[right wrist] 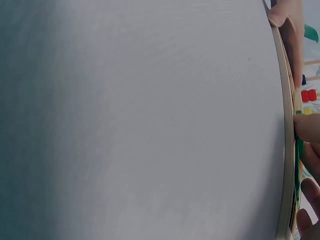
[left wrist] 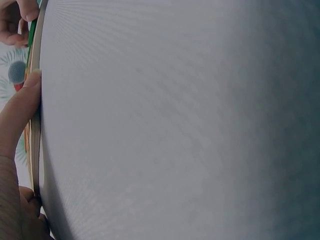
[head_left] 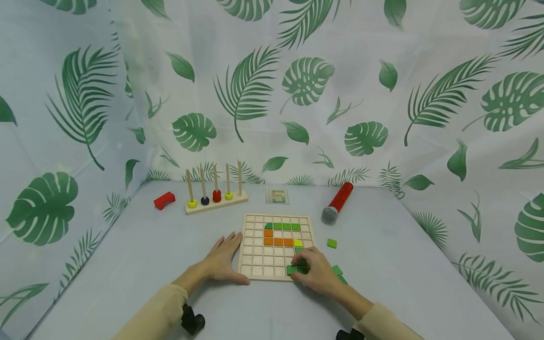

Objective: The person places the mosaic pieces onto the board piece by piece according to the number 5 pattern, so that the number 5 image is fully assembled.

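Observation:
A wooden grid board [head_left: 261, 218] lies flat on the table, with green, orange and yellow tiles in several of its cells. My left hand [head_left: 221, 259] rests at the board's left side, fingers extended along that edge and the thumb at the near left corner. Over the near right part of the board, my right hand [head_left: 316, 273] pinches a green tile [head_left: 291, 270] between thumb and fingers, down at the grid. The right wrist view shows the thumb against a green tile [right wrist: 298, 145] by the board's rim. Part of the tiles there is hidden under the hand.
Loose green tiles [head_left: 337, 270] lie right of the board, with a lighter one [head_left: 332, 243] farther back. Behind stand a peg stacker [head_left: 217, 203] with coloured beads, a red arched block [head_left: 164, 200], a small pattern card [head_left: 276, 195] and a red microphone [head_left: 338, 202].

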